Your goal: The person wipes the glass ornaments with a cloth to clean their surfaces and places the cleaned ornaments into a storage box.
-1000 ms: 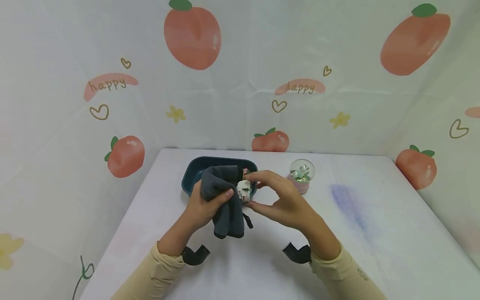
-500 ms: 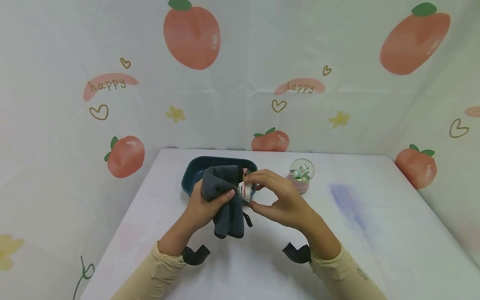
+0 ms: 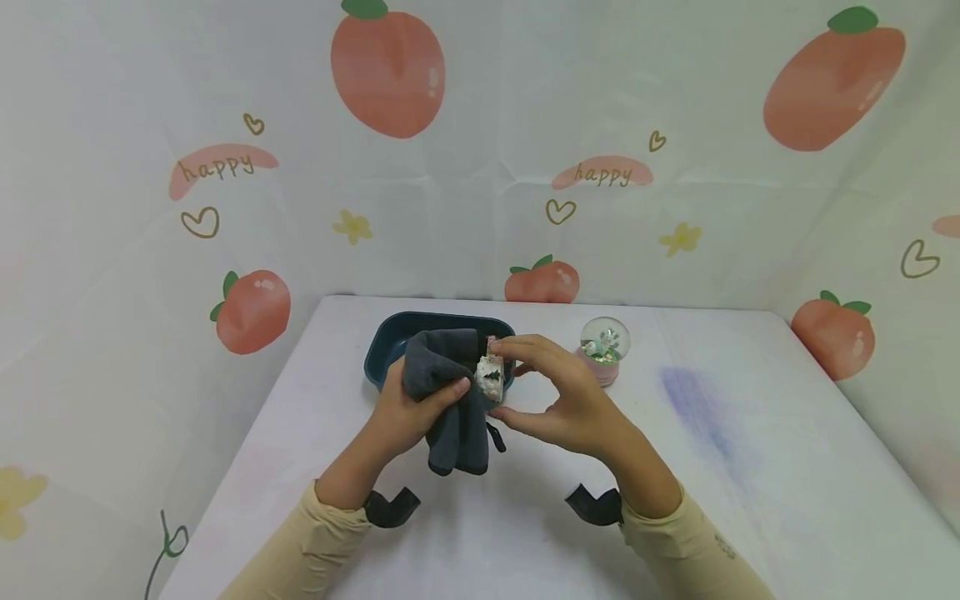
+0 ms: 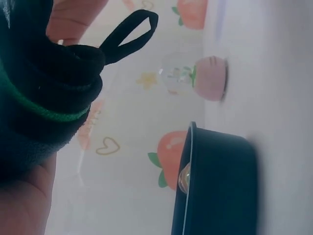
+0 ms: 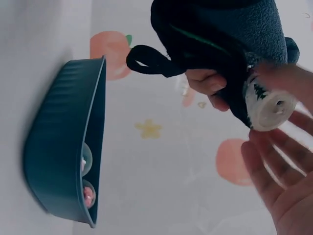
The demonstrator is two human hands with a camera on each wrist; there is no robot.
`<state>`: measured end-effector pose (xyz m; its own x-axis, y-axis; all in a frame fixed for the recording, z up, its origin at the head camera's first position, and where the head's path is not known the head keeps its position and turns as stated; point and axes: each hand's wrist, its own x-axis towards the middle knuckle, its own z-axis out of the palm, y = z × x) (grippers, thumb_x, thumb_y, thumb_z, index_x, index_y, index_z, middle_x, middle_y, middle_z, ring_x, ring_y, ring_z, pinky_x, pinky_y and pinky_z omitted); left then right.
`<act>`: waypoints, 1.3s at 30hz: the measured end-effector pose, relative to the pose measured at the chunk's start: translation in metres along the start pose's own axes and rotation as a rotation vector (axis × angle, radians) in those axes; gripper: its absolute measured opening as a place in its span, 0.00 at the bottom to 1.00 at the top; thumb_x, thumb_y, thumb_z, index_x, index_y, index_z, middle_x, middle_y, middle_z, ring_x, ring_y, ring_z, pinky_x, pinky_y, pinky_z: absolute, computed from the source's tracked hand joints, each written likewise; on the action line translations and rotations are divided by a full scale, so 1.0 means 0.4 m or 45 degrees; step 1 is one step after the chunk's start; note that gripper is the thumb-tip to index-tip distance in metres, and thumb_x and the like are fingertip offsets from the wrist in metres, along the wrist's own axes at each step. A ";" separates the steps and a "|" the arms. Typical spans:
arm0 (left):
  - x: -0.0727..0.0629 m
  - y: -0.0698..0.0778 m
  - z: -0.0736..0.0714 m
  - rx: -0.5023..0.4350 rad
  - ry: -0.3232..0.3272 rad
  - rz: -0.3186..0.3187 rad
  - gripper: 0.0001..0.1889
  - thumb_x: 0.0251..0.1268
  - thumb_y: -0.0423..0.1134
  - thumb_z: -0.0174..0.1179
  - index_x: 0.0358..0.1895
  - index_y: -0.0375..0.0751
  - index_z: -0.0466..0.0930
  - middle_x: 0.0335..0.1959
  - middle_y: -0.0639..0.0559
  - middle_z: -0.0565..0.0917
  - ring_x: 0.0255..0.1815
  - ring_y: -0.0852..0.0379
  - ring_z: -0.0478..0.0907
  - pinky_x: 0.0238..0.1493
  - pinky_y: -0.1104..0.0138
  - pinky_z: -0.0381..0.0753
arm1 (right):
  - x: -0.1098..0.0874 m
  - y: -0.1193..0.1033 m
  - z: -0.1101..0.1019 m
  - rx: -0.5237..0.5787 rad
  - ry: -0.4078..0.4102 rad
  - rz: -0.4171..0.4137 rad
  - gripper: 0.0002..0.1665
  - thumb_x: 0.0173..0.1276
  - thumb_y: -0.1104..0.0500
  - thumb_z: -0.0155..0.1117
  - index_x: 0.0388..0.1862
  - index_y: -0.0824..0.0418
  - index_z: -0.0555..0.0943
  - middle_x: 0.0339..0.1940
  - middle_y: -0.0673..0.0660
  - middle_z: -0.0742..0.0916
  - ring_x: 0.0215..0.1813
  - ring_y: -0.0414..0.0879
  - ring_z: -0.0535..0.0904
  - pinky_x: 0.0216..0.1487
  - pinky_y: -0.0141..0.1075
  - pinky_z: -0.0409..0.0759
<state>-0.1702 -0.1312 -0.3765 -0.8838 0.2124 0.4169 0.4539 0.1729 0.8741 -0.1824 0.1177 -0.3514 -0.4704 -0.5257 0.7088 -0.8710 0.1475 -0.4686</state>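
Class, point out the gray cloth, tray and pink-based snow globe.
Gray cloth (image 3: 437,357), head view: upper fold.
Tray (image 5: 57,142), right wrist view: outer wall.
Pink-based snow globe (image 4: 210,79), left wrist view: its base.

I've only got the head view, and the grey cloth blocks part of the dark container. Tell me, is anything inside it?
Observer: Yes, the right wrist view shows two clear rounded things inside the dark container.

Operator: What about the small white object at the right hand, what's its hidden end like?

Observer: Round and pale; that end faces the right wrist camera.

Operator: And the dark strap by the grey cloth?

Observer: The left wrist view shows it's a closed loop.
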 end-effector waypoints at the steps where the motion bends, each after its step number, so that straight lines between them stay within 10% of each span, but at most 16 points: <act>1: 0.001 0.000 0.000 -0.004 0.000 -0.001 0.21 0.67 0.35 0.71 0.61 0.34 0.80 0.52 0.40 0.85 0.49 0.56 0.83 0.52 0.63 0.85 | 0.001 0.000 0.000 0.002 0.004 -0.030 0.41 0.53 0.72 0.84 0.67 0.65 0.80 0.62 0.60 0.87 0.58 0.47 0.84 0.52 0.36 0.87; 12: -0.004 0.015 0.003 -0.022 -0.051 -0.014 0.24 0.67 0.38 0.72 0.63 0.35 0.79 0.53 0.39 0.86 0.49 0.54 0.84 0.52 0.62 0.85 | -0.008 0.002 -0.002 0.067 -0.013 0.103 0.33 0.59 0.71 0.80 0.64 0.66 0.82 0.46 0.56 0.91 0.41 0.45 0.90 0.42 0.36 0.90; 26: 0.000 0.009 0.002 -0.051 -0.010 -0.004 0.18 0.66 0.39 0.71 0.55 0.33 0.81 0.48 0.39 0.84 0.47 0.54 0.84 0.51 0.63 0.84 | -0.011 -0.012 -0.024 0.107 0.076 0.180 0.29 0.70 0.73 0.61 0.69 0.64 0.77 0.57 0.60 0.84 0.41 0.44 0.84 0.34 0.36 0.89; 39: -0.001 0.011 0.003 -0.076 -0.009 0.001 0.21 0.67 0.41 0.71 0.56 0.33 0.80 0.49 0.39 0.84 0.47 0.56 0.84 0.50 0.63 0.85 | -0.009 -0.020 -0.027 0.148 0.069 0.237 0.33 0.69 0.73 0.62 0.73 0.63 0.69 0.59 0.60 0.80 0.39 0.44 0.87 0.32 0.36 0.88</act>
<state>-0.1678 -0.1293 -0.3731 -0.8825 0.2193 0.4161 0.4469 0.1151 0.8871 -0.1754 0.1273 -0.3446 -0.6311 -0.4523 0.6302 -0.7477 0.1385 -0.6494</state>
